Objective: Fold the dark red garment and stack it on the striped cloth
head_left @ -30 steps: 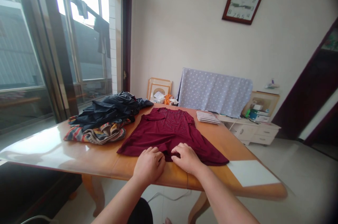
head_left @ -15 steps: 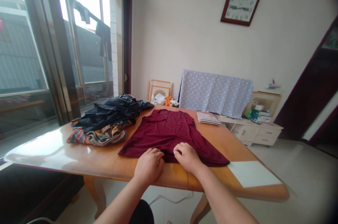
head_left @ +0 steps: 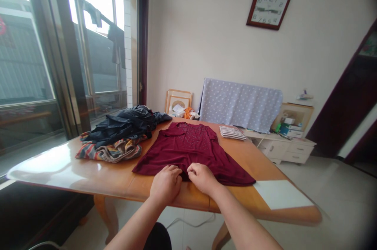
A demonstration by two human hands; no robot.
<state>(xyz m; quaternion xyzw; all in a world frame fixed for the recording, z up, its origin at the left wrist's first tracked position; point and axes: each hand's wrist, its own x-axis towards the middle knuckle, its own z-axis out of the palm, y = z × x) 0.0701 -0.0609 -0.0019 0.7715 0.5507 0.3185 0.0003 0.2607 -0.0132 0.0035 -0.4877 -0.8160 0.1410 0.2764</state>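
Observation:
A dark red blouse [head_left: 188, 148] with a beaded neckline lies spread out on the wooden table [head_left: 112, 179], its neck at the far side and its hem towards me. Both of my hands are at the middle of that hem, close together. My left hand [head_left: 166, 182] has its fingers curled down on the cloth and pinches the hem. Just to its right, my right hand [head_left: 202, 177] is also closed on the hem, thumb against forefinger. The fabric bunches slightly between them. The fingertips are partly hidden from me.
A heap of dark clothes [head_left: 120, 126] lies on the table's left, over a patterned knit garment [head_left: 118, 151]. A folded striped cloth [head_left: 232, 132] is at the back right, and a white sheet [head_left: 284, 194] near the right corner. Behind stands a low white cabinet [head_left: 277, 150].
My right hand has slid left along the hem, closer to my left hand. The left hand stays nearly in place, and the blouse lies as before.

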